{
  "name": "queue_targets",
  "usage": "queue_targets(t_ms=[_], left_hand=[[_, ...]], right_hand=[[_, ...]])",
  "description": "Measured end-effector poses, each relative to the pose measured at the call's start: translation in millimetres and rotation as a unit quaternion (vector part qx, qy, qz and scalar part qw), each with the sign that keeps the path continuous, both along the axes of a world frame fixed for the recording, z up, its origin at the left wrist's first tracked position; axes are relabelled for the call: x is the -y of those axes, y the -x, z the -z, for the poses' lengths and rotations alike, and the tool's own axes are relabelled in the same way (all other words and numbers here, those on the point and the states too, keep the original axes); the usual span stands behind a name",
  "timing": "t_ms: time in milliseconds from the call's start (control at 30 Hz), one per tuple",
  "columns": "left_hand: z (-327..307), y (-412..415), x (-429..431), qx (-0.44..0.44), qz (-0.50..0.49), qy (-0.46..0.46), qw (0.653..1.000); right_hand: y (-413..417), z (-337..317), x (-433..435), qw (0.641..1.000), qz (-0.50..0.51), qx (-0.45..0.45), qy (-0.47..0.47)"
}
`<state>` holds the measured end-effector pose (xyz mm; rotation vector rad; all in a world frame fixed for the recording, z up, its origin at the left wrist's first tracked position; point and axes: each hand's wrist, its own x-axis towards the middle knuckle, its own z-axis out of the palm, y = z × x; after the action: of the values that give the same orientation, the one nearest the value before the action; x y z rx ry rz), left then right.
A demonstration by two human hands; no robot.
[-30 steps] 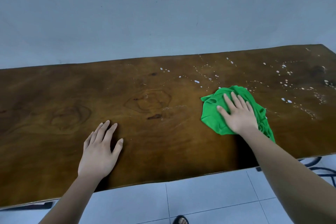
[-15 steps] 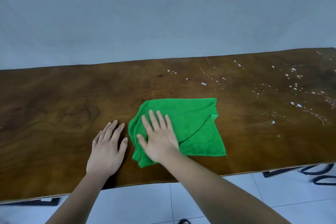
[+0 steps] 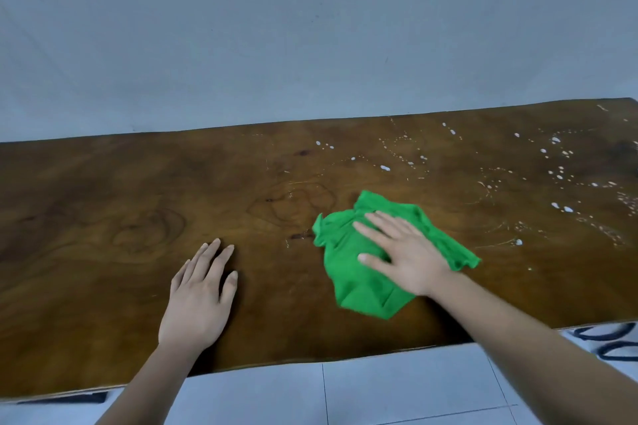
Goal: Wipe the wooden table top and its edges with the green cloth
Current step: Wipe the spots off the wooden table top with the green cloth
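Observation:
A dark brown wooden table top (image 3: 103, 203) fills the middle of the view. The green cloth (image 3: 359, 283) lies bunched on it, right of centre. My right hand (image 3: 400, 252) presses flat on the cloth, fingers spread and pointing up-left. My left hand (image 3: 200, 297) rests flat on the bare wood to the left, about a hand's width from the cloth, holding nothing. White specks and smears (image 3: 559, 176) dot the right part of the table top.
A grey-blue wall (image 3: 310, 38) rises right behind the table's far edge. White floor tiles (image 3: 379, 393) show below the near edge. Black curved metal or cable pieces (image 3: 607, 338) lie on the floor at the lower right.
My right hand swept the cloth left until it lay beside my left hand, then back to the right; the cloth has bunched up again. The left hand stays put.

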<state>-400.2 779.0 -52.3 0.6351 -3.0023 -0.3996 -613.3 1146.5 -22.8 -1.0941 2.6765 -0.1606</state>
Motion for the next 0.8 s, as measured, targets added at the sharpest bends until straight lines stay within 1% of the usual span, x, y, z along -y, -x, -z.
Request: queue_targets(t_ms=[100,167,300,367,400,467,567,633,733,800], left_hand=[[1,0,1,0.001,0.001,0.003,1.000],[1,0,0,0.006,0.002,0.009,1.000],[-1,1,-1,0.010,0.003,0.006,1.000],[-2,2,-1,0.012,0.003,0.007,1.000],[-2,2,-1,0.014,0.000,0.007,1.000],[-2,2,-1,0.017,-0.003,0.005,1.000],[-2,2,-1,0.011,0.003,0.006,1.000],[-1,1,0,0.003,0.005,0.003,1.000],[0,0,0,-0.011,0.003,-0.004,1.000],[1,0,1,-0.011,0.003,-0.008,1.000]], right_hand=[[51,0,-23,0.995,0.099,-0.021,-0.009],[80,2,-23,0.987,0.160,-0.026,-0.008],[113,8,18,0.956,0.291,-0.026,-0.015],[113,6,56,0.947,0.321,-0.024,-0.025],[108,4,77,0.950,0.309,-0.024,-0.030],[86,1,119,0.969,0.244,-0.026,-0.033],[33,-2,167,0.992,0.114,-0.025,-0.038],[-7,-2,182,0.999,0.018,-0.020,-0.041],[-57,1,169,0.990,-0.141,-0.012,-0.027],[-64,3,148,0.974,-0.227,-0.009,-0.003]])
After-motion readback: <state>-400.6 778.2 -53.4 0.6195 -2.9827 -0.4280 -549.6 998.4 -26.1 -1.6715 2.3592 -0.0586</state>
